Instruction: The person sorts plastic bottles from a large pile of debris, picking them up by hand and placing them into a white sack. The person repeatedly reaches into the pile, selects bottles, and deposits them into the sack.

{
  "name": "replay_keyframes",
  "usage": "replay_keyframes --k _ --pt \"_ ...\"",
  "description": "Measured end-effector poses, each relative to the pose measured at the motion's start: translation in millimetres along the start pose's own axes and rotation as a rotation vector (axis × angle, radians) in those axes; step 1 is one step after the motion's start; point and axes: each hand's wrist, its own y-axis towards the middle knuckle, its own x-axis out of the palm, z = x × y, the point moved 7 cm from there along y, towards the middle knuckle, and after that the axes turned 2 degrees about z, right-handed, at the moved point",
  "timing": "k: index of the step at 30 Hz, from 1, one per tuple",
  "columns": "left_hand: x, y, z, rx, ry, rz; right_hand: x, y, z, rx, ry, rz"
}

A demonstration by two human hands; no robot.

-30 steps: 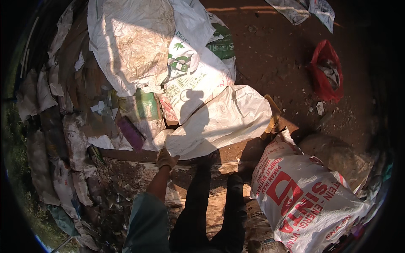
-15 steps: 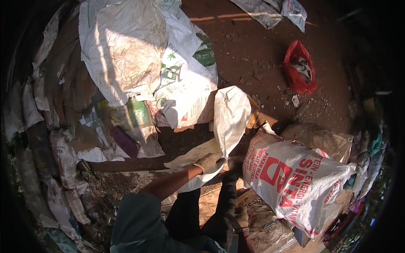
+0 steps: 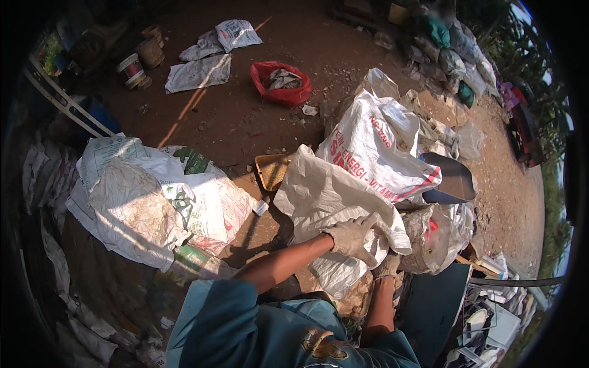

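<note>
Directly ahead of the left hand (image 3: 354, 239), a pale sack (image 3: 325, 193) blocks the way, with a printed sack (image 3: 371, 147) behind it. On the right, a clear bag (image 3: 432, 242) crowds the right hand (image 3: 388, 266). Between the pale sack and the sack heap (image 3: 135, 205) at left, a strip of dirt (image 3: 241, 167) offers a way forward, narrowed by a yellow tray (image 3: 273, 172); farther on, a red bag (image 3: 297, 95) stands in it.

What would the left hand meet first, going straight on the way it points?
The left hand would likely push into the plain white woven sack under it; the clear plastic bag seems next, depth unclear.
</note>
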Motion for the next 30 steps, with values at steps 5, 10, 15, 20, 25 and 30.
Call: replay_keyframes --k 5,10,15,20,25,30 --pt "176 21 93 0.092 0.042 -0.17 -73 -171 -24 -0.231 0.785 0.446" --pt "284 -29 159 0.269 0.025 -0.407 -144 -341 15 -0.126 -0.459 0.85" --pt "302 -27 144 0.216 0.173 -0.255 -241 -457 158 -0.305 1.033 1.445" --pt "266 -1 73 0.367 0.306 -0.283 -225 -517 143 0.111 -0.064 1.853" --pt "319 42 79 -0.115 -0.317 -0.573 -154 -534 92 0.292 -0.089 1.581" --pt "365 59 155 0.235 -0.3 -0.627 -110 -532 127 0.627 -0.076 1.662"
